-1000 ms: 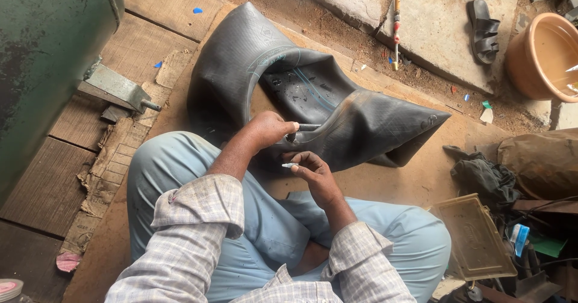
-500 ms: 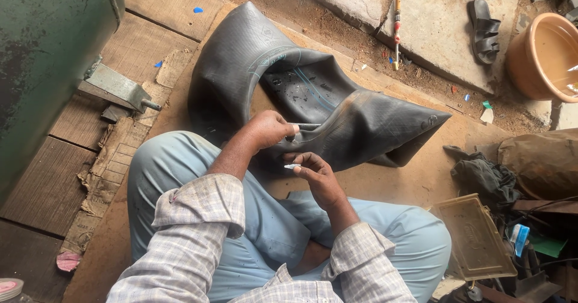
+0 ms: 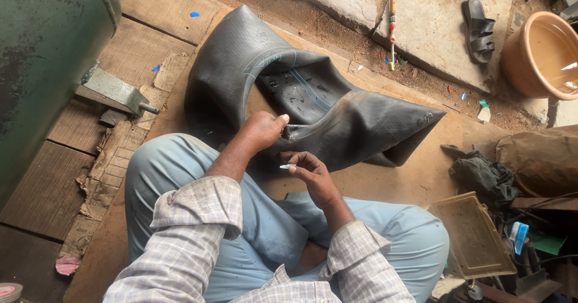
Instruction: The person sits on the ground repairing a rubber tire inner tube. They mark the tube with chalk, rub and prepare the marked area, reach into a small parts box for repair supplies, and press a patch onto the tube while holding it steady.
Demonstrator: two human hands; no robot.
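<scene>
A large black rubber inner tube [image 3: 337, 113] lies folded on the wooden floor in front of my crossed legs. My left hand [image 3: 264, 129] is closed on the tube's near edge, pinching it by the valve stem. My right hand [image 3: 308, 169] sits just below that edge and holds a small white piece [image 3: 286, 166] between its fingertips. Both forearms wear a checked shirt; my legs are in light blue trousers.
A big green metal tank [image 3: 42, 68] stands at the left with a metal bracket [image 3: 114, 91]. An orange basin of water [image 3: 545, 53], a black sandal [image 3: 480, 31], a stick [image 3: 392, 20], a dark rag [image 3: 481, 176], a dirty tray [image 3: 472, 235] and tools lie to the right.
Hardly anything has changed; my left hand has shifted slightly on the tube's edge while the right hand keeps the white piece.
</scene>
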